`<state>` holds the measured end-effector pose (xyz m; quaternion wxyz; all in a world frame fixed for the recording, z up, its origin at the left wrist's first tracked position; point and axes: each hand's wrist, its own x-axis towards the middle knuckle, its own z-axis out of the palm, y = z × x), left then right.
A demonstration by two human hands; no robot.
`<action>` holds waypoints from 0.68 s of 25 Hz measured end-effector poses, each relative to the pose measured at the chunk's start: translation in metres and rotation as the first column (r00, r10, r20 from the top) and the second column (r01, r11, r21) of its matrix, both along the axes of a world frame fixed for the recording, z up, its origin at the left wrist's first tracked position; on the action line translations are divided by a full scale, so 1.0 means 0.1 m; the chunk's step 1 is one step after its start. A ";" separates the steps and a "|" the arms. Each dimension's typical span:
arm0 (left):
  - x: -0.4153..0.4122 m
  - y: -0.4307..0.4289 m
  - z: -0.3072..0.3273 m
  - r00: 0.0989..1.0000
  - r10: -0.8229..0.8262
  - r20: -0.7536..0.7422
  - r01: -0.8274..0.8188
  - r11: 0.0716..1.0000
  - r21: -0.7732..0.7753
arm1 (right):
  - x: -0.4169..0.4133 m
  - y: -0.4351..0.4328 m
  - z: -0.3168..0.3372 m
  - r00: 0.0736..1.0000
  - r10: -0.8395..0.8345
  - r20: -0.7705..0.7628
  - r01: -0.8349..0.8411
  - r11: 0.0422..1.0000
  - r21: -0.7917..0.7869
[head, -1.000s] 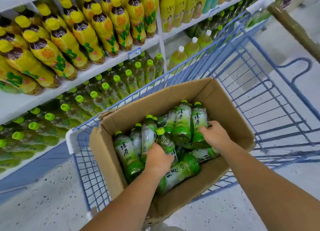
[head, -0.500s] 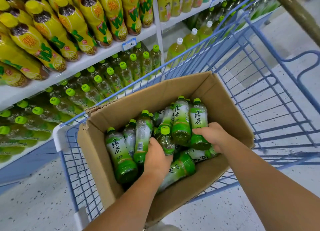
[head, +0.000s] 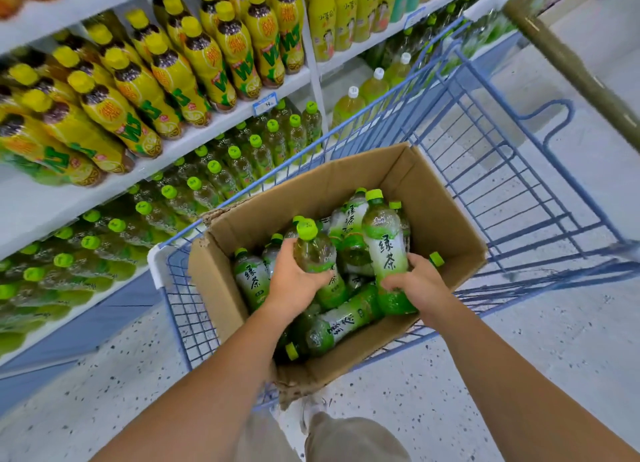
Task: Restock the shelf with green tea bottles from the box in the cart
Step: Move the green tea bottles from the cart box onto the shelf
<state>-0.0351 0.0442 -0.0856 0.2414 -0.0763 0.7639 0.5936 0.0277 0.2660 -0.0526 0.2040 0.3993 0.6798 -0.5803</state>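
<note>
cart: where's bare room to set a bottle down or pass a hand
Free: the cart wire floor beyond the box; a gap inside the box between the bottles and its right wall. Crowded: the box middle, bottles packed around the left hand and right hand.

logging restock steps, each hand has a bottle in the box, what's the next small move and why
Probably lift both bottles up and clear of the box. The left hand grips the left bottle and the right hand grips the right bottle, both roughly upright, and the green tea shelf row lies to the left.
</note>
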 end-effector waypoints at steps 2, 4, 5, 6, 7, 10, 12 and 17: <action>-0.02 -0.09 0.19 1.000 -0.008 0.011 0.008 0.998 0.058 | 0.03 -0.06 0.16 0.999 0.015 -0.040 -0.015 1.000 -0.007; 0.01 -0.18 0.39 0.999 -0.030 0.036 0.025 0.989 0.143 | 0.06 -0.12 0.30 0.996 0.011 -0.086 -0.011 1.000 0.003; 0.04 -0.23 0.49 0.998 -0.036 0.054 0.025 0.982 0.186 | 0.08 -0.16 0.35 0.994 0.005 -0.105 -0.004 1.000 0.008; 0.08 -0.29 0.61 0.997 -0.038 0.072 0.021 0.976 0.218 | 0.10 -0.20 0.41 0.992 -0.006 -0.123 0.008 1.000 0.010; 0.12 -0.34 0.72 0.995 -0.038 0.088 0.016 0.970 0.242 | 0.11 -0.25 0.47 0.990 -0.017 -0.137 0.019 1.000 0.013; 0.23 -0.50 1.01 0.991 -0.034 0.127 -0.008 0.950 0.313 | 0.13 -0.42 0.62 0.985 -0.017 -0.171 0.021 1.000 0.021; 0.29 -0.60 1.20 0.987 -0.034 0.154 -0.024 0.932 0.361 | 0.16 -0.58 0.74 0.980 0.023 -0.197 -0.017 0.999 0.035; 0.39 -0.95 1.64 0.973 0.009 0.229 -0.105 0.906 0.409 | 0.18 -1.04 1.09 0.956 0.187 -0.227 -0.165 0.980 0.115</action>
